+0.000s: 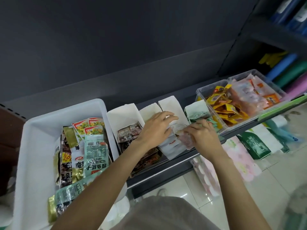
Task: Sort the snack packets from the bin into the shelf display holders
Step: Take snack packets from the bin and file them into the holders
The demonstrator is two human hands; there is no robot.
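Observation:
A white bin (pixel 29 143) at the left holds several snack packets (pixel 94 146), green, brown and gold. White cardboard display holders (pixel 121 113) stand in a row on the dark shelf. Dark packets (pixel 127 133) fill the left holder. My left hand (pixel 156 127) lies over the third holder (pixel 171 103), fingers resting on white packets (pixel 171 143) inside it. My right hand (pixel 201 135) pinches a pale pink-and-white packet (pixel 181 131) at that holder's right side. A fourth holder (pixel 196 108) with green packets sits just beyond my right hand.
Two clear plastic tubs (pixel 201 92) at the right of the shelf hold yellow and orange packets. Below the shelf, packs of tissue and bagged goods (pixel 245 156) lie on the tiled floor. Coloured rolls (pixel 282 65) fill a side shelf at far right.

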